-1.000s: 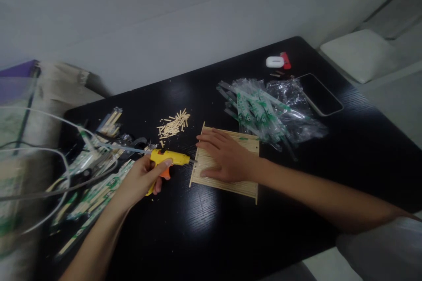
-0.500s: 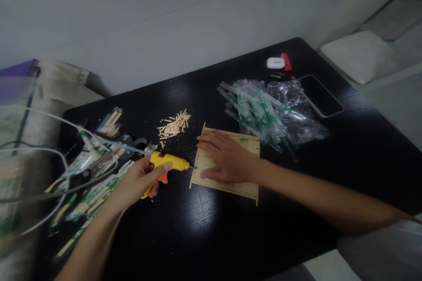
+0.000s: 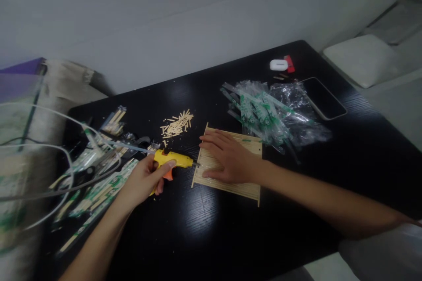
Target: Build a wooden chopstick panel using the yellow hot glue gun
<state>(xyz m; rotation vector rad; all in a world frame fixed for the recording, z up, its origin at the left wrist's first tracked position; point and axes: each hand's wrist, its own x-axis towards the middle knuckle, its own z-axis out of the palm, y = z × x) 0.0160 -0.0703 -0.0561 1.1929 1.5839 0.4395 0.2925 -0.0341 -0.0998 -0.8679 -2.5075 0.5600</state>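
Observation:
My left hand (image 3: 147, 180) is wrapped round a yellow glue gun (image 3: 176, 159) with an orange trigger; a pale glue stick (image 3: 135, 147) sticks out of its back end. The gun's metal nozzle meets the left edge of a flat panel of thin wooden sticks (image 3: 231, 188) lying on the black table; whether it touches cannot be made out. Across the top of that panel my right hand (image 3: 227, 158) lies flat, fingers stretched to the left, with nothing in its grasp. It hides the panel's middle.
Behind the gun is a heap of short cut stick pieces (image 3: 178, 124). Wrapped chopsticks (image 3: 99, 197) and white cables (image 3: 67, 158) crowd the left side. Clear plastic wrappers (image 3: 263, 107), a phone (image 3: 325, 98) and a white case (image 3: 278, 65) lie at the right of the table (image 3: 158, 241).
The view has shifted slightly, so everything sits a little further right. The glue gun's nozzle stays at the panel's left edge, and my right hand keeps its place on the panel.

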